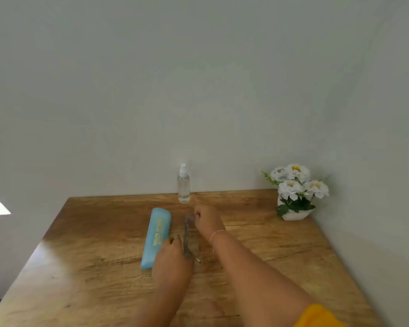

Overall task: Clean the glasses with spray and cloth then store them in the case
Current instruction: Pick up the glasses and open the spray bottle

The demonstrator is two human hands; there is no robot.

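Clear-framed glasses (189, 237) lie lengthwise on the wooden table (281, 251), just right of a closed light-blue case (155, 237) with yellow lettering. My left hand (172, 253) grips the near end of the glasses, its wrist overlapping the case's near end. At the far end of the glasses my right hand (206, 219) pinches the frame with curled fingers. A clear spray bottle (183, 185) with a white nozzle stands upright at the table's back edge, beyond both hands. No cloth is in view.
A white pot of white flowers (294, 192) stands in the back right corner against the wall. The wall runs along the table's back and right sides. The table's left edge drops off to the floor.
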